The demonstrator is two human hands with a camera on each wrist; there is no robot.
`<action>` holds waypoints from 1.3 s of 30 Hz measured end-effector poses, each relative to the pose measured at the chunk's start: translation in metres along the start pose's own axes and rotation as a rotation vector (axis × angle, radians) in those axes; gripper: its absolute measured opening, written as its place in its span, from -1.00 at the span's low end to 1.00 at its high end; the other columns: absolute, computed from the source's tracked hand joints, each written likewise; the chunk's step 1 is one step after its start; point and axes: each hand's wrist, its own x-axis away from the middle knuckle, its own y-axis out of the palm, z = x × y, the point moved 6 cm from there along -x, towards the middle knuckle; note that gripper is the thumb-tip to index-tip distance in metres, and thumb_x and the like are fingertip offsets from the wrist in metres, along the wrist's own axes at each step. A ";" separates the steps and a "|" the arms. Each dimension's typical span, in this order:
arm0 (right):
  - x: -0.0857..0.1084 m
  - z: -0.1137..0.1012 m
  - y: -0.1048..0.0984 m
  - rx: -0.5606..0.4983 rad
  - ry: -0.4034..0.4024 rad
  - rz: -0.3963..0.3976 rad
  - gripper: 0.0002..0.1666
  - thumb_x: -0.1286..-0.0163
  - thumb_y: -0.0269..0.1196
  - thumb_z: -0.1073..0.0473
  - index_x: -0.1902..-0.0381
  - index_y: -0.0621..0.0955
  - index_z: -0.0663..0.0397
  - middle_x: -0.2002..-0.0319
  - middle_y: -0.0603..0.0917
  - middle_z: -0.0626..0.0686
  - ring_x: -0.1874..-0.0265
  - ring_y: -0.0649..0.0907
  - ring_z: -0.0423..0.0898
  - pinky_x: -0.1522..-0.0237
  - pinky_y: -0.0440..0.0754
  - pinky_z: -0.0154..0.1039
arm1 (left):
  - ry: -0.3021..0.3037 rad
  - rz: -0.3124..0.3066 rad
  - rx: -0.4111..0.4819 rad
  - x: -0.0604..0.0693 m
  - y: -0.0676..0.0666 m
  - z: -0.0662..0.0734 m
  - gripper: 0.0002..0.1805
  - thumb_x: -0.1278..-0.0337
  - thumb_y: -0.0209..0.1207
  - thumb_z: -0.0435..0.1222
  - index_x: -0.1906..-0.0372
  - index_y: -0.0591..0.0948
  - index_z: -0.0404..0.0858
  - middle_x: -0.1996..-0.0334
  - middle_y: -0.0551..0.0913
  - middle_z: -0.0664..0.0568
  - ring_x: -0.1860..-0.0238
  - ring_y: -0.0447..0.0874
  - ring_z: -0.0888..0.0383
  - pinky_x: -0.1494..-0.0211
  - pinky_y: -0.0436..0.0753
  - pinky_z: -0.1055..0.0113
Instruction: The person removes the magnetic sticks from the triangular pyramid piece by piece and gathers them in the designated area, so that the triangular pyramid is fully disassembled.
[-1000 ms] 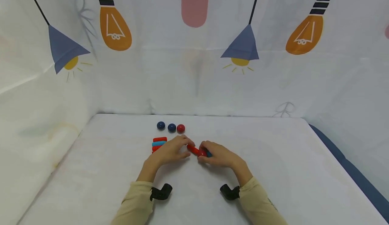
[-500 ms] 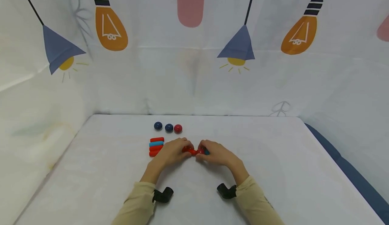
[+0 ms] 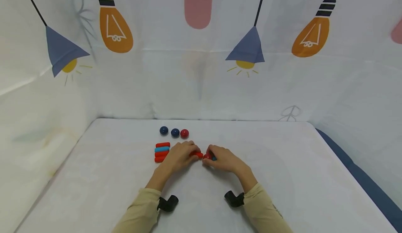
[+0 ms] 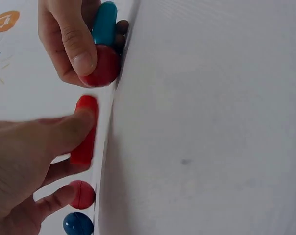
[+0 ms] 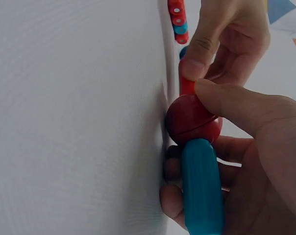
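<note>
My left hand [image 3: 181, 154] pinches a short red rod [image 4: 84, 134] between thumb and fingers, one end pointing at the right hand. A glossy red ball [image 5: 193, 120] is in my right hand [image 3: 225, 159], with the thumb on top of it. Against that ball's other side sits a teal-blue rod [image 5: 202, 186], lying along the right fingers. In the left wrist view a small gap separates the red rod's tip from the ball. The left fingers partly cover the rod, and in the head view the right hand hides most of the teal rod.
Behind the hands stand two dark blue balls [image 3: 164, 130] and another red ball [image 3: 184, 133]. Left of my left hand lies a stack-like row of several red rods [image 3: 162, 144] and one blue rod [image 3: 161, 149]. Everything rests on a white table [image 3: 267, 149] before a printed curtain [image 3: 201, 82].
The red rod, slanting between the hands a second ago, is now gripped by my left fingers and lies more level. The right hand keeps hold of the ball, hardly moving.
</note>
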 end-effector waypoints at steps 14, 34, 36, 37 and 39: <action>-0.003 0.003 0.001 -0.026 0.005 -0.019 -0.66 -0.27 0.25 -0.09 0.23 0.46 0.00 0.45 0.46 -0.08 0.45 0.46 -0.19 0.42 0.41 -0.33 | -0.129 -0.017 0.013 0.025 -0.035 -0.027 -0.83 -0.03 0.33 -0.20 0.23 0.69 -0.10 0.30 0.57 0.14 0.37 0.45 0.25 0.24 0.51 0.34; 0.004 0.001 -0.003 -0.005 -0.014 -0.083 -0.61 -0.19 0.32 -0.08 0.13 0.50 -0.03 0.30 0.52 -0.11 0.26 0.48 -0.18 0.24 0.48 -0.28 | -0.260 -0.275 0.104 0.053 -0.050 -0.053 -0.84 0.08 0.38 -0.27 0.42 0.60 -0.05 0.52 0.51 0.17 0.41 0.43 0.21 0.32 0.42 0.30; 0.008 0.002 -0.006 0.001 -0.011 -0.108 -0.56 -0.15 0.36 -0.07 0.09 0.51 -0.04 0.26 0.50 -0.09 0.20 0.46 -0.15 0.17 0.48 -0.24 | -0.261 -0.281 0.122 0.053 -0.049 -0.053 -0.83 0.10 0.39 -0.28 0.42 0.59 -0.06 0.53 0.50 0.16 0.42 0.43 0.21 0.33 0.42 0.30; 0.010 0.004 -0.008 0.001 -0.007 -0.120 -0.56 -0.13 0.38 -0.05 0.09 0.52 -0.04 0.24 0.50 -0.08 0.18 0.45 -0.15 0.14 0.47 -0.21 | -0.261 -0.285 0.128 0.053 -0.048 -0.053 -0.83 0.10 0.39 -0.28 0.43 0.59 -0.06 0.53 0.50 0.16 0.42 0.43 0.21 0.33 0.42 0.30; 0.014 0.009 -0.011 -0.007 0.006 -0.140 -0.56 -0.12 0.39 0.00 0.08 0.52 -0.05 0.22 0.50 -0.07 0.15 0.45 -0.13 0.09 0.47 -0.17 | -0.258 -0.293 0.140 0.053 -0.046 -0.053 -0.82 0.10 0.39 -0.28 0.42 0.58 -0.06 0.53 0.49 0.15 0.42 0.42 0.20 0.32 0.43 0.31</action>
